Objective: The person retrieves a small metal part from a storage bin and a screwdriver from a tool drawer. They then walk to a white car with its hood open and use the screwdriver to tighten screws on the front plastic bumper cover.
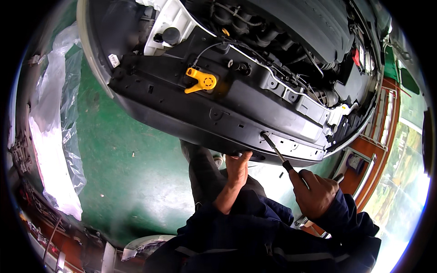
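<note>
My right hand (314, 191) is closed on the handle of a long screwdriver (276, 150), whose shaft runs up to a small fastener (265, 136) on the black front panel (173, 113) of a car. My left hand (236, 173) grips the lower edge of that panel, left of the screwdriver, its fingertips partly hidden beneath it. A yellow plastic latch lever (200, 82) with a cable sits higher on the panel, toward the left.
The open engine bay with a black cover (309, 22) fills the top. Plastic sheeting (57, 132) lies on the green floor (118, 159) at left. Wooden cabinets (359, 177) and a bright window (405, 173) stand at right. My legs show under the panel.
</note>
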{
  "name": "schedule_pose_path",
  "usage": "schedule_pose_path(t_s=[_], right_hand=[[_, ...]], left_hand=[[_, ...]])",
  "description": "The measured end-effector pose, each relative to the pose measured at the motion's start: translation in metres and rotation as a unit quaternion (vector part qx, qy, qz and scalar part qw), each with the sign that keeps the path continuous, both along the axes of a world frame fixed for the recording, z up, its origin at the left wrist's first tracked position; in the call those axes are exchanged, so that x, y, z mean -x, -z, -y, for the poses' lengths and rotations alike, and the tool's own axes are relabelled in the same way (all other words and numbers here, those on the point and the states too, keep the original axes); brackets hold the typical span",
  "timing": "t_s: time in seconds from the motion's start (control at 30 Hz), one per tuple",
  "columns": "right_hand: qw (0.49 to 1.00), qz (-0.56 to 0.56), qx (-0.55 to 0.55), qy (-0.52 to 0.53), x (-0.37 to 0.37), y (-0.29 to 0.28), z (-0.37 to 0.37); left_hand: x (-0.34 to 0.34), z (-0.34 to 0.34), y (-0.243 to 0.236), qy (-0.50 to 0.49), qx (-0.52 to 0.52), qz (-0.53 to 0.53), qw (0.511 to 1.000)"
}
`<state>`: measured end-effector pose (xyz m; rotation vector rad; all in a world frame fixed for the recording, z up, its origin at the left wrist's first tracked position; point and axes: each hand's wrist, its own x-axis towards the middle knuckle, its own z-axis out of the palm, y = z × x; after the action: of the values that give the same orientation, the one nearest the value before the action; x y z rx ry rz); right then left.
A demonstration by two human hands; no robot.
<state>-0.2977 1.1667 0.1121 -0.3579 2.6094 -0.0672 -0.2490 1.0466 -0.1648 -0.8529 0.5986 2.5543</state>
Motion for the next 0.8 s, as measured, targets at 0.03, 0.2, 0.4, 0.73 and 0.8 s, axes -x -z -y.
schedule_pose_path(t_s=[0.03, 0.2, 0.4, 0.73, 0.8], right_hand=[[1.000, -0.013, -0.013, -0.019, 0.001, 0.001, 0.001], [0.998, -0.048, 0.035, -0.007, 0.013, 0.005, 0.001], [0.982, -0.077, 0.069, 0.160, 0.029, 0.008, -0.001], [0.957, 0.001, 0.106, 0.271, 0.040, -0.009, -0.005], [0.951, -0.020, 0.132, 0.279, 0.040, -0.008, -0.002]], left_hand=[[-0.002, 0.002, 0.005, -0.001, -0.027, 0.018, 0.999], [0.002, 0.008, 0.010, 0.038, -0.081, 0.042, 0.995], [0.000, 0.009, 0.001, 0.039, -0.036, 0.073, 0.996], [-0.008, 0.005, 0.015, 0.051, -0.034, 0.064, 0.996], [-0.006, 0.006, 0.016, 0.034, -0.013, 0.042, 0.998]])
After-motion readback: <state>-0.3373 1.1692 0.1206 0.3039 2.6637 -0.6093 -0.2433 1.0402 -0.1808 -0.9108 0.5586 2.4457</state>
